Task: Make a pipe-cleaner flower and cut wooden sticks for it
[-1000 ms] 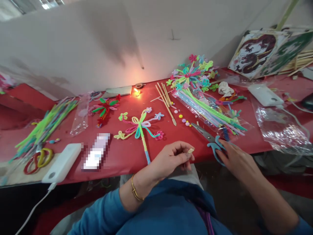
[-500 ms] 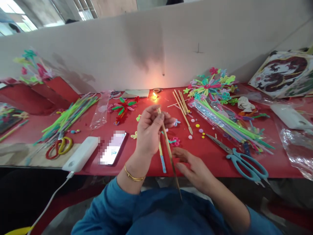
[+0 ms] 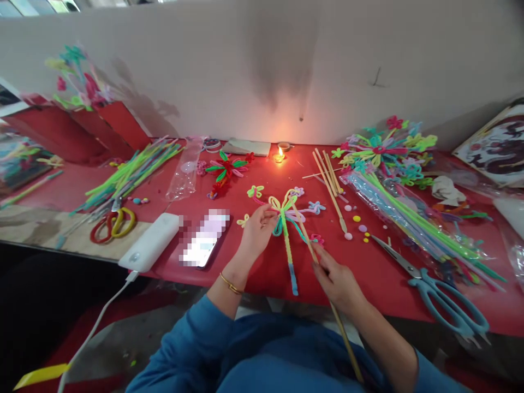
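Note:
A pipe-cleaner flower (image 3: 289, 210) with yellow, pink and teal loops and a yellow-and-blue stem lies on the red table (image 3: 262, 262). My left hand (image 3: 257, 232) rests at its left side, fingertips touching the yellow loops. My right hand (image 3: 338, 281) grips a long thin wooden stick (image 3: 325, 292). The stick's far tip lies across the flower head and its near end reaches down toward my lap.
Teal scissors (image 3: 444, 297) lie to the right, next to a bag of coloured pipe cleaners (image 3: 413, 218). More wooden sticks (image 3: 329, 180) and small pompoms lie beyond. A lit candle (image 3: 279, 155) burns at the back. A phone (image 3: 204, 240), white power bank (image 3: 149, 248) and red-yellow scissors (image 3: 112, 224) lie left.
My left hand has let go of the stick and dropped to the flower. My right hand has taken hold of the stick and laid its tip on the flower. The view has shifted left.

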Action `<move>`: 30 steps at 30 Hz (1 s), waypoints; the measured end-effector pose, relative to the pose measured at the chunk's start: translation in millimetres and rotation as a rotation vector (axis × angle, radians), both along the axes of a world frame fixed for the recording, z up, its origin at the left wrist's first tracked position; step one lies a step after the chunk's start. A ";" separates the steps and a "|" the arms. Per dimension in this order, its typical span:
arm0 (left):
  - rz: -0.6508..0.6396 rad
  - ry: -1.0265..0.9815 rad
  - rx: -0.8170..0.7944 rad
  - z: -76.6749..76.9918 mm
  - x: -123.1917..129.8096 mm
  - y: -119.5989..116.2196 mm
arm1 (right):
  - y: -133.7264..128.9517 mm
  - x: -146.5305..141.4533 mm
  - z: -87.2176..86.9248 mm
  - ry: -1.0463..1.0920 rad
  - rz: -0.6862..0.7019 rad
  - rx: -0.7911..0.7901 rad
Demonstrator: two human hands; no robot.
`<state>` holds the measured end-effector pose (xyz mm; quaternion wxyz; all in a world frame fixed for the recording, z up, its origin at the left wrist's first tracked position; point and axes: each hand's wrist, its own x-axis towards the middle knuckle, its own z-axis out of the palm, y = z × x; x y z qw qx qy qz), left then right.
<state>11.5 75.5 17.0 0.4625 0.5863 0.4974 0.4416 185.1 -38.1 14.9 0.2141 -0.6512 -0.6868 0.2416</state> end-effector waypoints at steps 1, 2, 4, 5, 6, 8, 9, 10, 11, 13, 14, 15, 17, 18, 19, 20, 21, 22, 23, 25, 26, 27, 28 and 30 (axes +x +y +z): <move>-0.012 0.087 0.030 -3.1 -0.9 -2.3 | 4.0 -0.3 -2.0 -0.021 -0.013 -0.009; -0.028 0.196 0.062 -5.0 -1.6 -5.1 | 7.8 -0.8 -3.5 -0.039 -0.018 -0.017; -0.067 0.446 0.112 -6.4 -2.2 -11.8 | 14.0 -1.6 -5.6 -0.061 -0.005 -0.027; -0.098 0.558 0.122 -6.7 -2.0 -15.7 | 16.2 -1.5 -6.4 -0.065 0.009 -0.031; -0.139 0.647 0.126 -7.1 -1.4 -19.8 | 17.9 -0.9 -6.9 -0.066 0.021 -0.034; -0.238 0.746 0.144 -7.9 0.2 -27.9 | 20.6 1.8 -6.4 -0.070 0.035 -0.038; -0.290 0.772 0.172 -8.1 0.9 -31.5 | 21.8 3.7 -5.2 -0.072 0.036 -0.040; -0.341 0.797 0.208 -8.2 1.4 -34.4 | 22.8 5.6 -3.5 -0.074 0.033 -0.042; -0.390 0.822 0.248 -8.0 1.5 -36.4 | 23.6 7.2 -1.6 -0.074 0.031 -0.041; -0.472 0.868 0.326 -7.7 0.6 -37.8 | 23.4 9.2 1.5 -0.063 0.041 -0.046; -0.507 0.884 0.360 -8.0 -0.1 -37.2 | 22.1 9.4 1.8 -0.055 0.053 -0.052; -0.536 0.894 0.390 -8.9 -0.5 -36.1 | 20.0 9.1 0.9 -0.049 0.064 -0.057; -0.576 0.904 0.430 -12.5 0.1 -33.0 | 14.5 8.2 -4.7 -0.046 0.071 -0.056; -0.585 0.906 0.444 -15.0 1.4 -31.5 | 11.7 7.9 -8.7 -0.047 0.065 -0.049; -0.588 0.906 0.456 -17.8 3.5 -30.4 | 9.1 8.0 -13.0 -0.051 0.056 -0.041; -0.585 0.904 0.468 -20.4 6.1 -29.7 | 7.1 8.6 -17.1 -0.058 0.044 -0.036; -0.576 0.900 0.480 -22.7 9.2 -29.5 | 5.8 9.6 -20.5 -0.064 0.032 -0.037; -0.561 0.895 0.490 -24.5 12.5 -29.6 | 5.0 11.0 -23.2 -0.069 0.027 -0.042; -0.543 0.889 0.496 -25.7 15.7 -30.0 | 4.7 12.6 -25.0 -0.073 0.025 -0.051; -0.506 0.878 0.499 -26.3 21.5 -31.2 | 5.0 16.1 -26.5 -0.070 0.030 -0.064; -0.494 0.873 0.500 -26.1 23.8 -31.7 | 5.2 17.6 -26.7 -0.066 0.035 -0.067; -0.485 0.868 0.499 -25.7 25.6 -32.2 | 5.4 18.9 -26.7 -0.065 0.039 -0.070; -0.481 0.864 0.496 -25.3 27.0 -32.5 | 5.4 19.8 -26.7 -0.067 0.040 -0.074; -0.480 0.863 0.489 -24.6 28.5 -32.8 | 5.2 20.4 -26.9 -0.079 0.037 -0.082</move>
